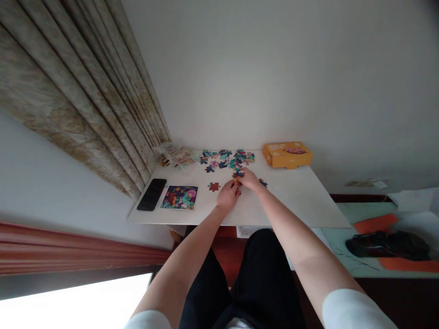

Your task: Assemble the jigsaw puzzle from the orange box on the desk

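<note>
Both my hands meet over a few jigsaw puzzle pieces [236,175] near the middle of the white table. The fingers of my left hand [228,195] are bent and press on an orange part of these pieces. My right hand [249,178] pinches the same small group from the right, its fingertips partly hiding it. Left of my hands lies a single reddish-brown puzzle piece [214,187]. Just right of my right hand, a dark blue piece [263,183] shows past the wrist. Many loose colourful pieces [236,160] are spread out beyond my hands.
A picture card [179,197] and a black phone [151,194] lie at the table's left. Behind them rests a clear plastic bag [175,154] with pieces inside. A yellow box [288,155] stands at the back right. A curtain [103,82] hangs along the left side.
</note>
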The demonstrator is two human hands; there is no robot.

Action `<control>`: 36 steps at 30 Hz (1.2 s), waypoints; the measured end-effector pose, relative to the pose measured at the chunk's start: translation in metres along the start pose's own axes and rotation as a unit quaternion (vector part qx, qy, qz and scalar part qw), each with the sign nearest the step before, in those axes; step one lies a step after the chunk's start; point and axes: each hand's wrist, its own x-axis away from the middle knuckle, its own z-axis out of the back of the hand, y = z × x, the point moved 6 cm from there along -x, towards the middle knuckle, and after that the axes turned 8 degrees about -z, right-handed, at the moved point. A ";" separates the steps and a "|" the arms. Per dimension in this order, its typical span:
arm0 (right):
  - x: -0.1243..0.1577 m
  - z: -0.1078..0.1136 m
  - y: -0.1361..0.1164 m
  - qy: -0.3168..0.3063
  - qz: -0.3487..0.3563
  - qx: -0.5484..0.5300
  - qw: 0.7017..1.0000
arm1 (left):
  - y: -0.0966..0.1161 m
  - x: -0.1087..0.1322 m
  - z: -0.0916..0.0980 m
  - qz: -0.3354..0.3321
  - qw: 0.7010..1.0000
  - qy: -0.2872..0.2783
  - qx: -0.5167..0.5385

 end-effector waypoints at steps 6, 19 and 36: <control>-0.010 0.018 0.020 -0.064 -0.066 -0.144 0.985 | -0.005 -0.012 -0.001 0.000 1.000 -0.011 0.012; 0.123 0.006 0.052 0.112 -0.074 -0.369 0.920 | -0.022 -0.054 0.001 0.059 0.998 -0.012 0.008; 0.122 0.013 0.046 0.123 -0.064 -0.333 0.933 | -0.018 -0.066 0.031 0.046 0.998 -0.011 0.046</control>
